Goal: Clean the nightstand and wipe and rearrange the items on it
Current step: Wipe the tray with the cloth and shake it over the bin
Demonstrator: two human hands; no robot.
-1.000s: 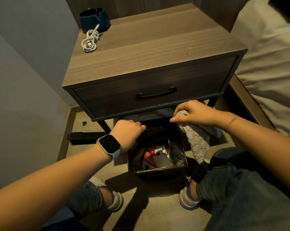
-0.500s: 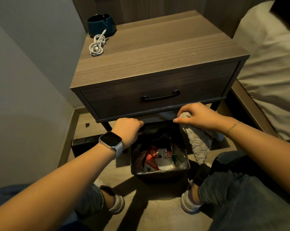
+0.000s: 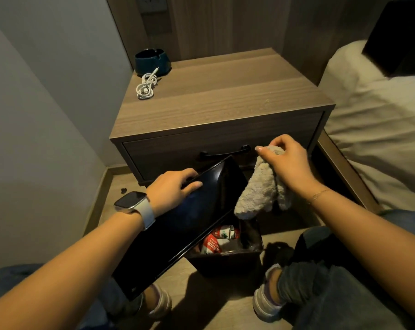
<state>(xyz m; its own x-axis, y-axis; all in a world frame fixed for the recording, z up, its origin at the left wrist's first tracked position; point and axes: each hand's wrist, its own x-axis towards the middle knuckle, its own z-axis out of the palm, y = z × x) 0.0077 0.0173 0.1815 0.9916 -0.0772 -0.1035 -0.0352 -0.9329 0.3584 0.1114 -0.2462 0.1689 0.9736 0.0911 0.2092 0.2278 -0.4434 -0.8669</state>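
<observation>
A person crouches before a wooden nightstand (image 3: 213, 101), the left hand (image 3: 175, 189) gripping the edge of a flat black tray (image 3: 189, 220), thumb on top and fingers curled over its rim, while the right hand (image 3: 285, 163) is clamped around a bunched beige cloth (image 3: 259, 189) that hangs down in front of the closed drawer (image 3: 201, 151). A second ago both hands were low beneath the nightstand at the rim of the bin; the tray has since come up and out, now tilted and slanting over the left part of the small dark bin (image 3: 228, 258) on the floor. That suggests the tray is the next item to be wiped, or tipped clean over the bin, before it is set in place.

The bin stands on the floor in front of the nightstand's front edge, between the person's feet. Inside it lie red-and-white packaging (image 3: 211, 244) and what looks like a can; the rest of its contents are hidden by the tray. The tray itself appears to carry nothing.

On the nightstand top, a dark blue ashtray (image 3: 152, 61) sits at the back left corner, with a coiled white cable (image 3: 146, 86) just in front of it, touching or nearly so. Small pale specks show near the front right edge, so wiping there looks unfinished.
</observation>
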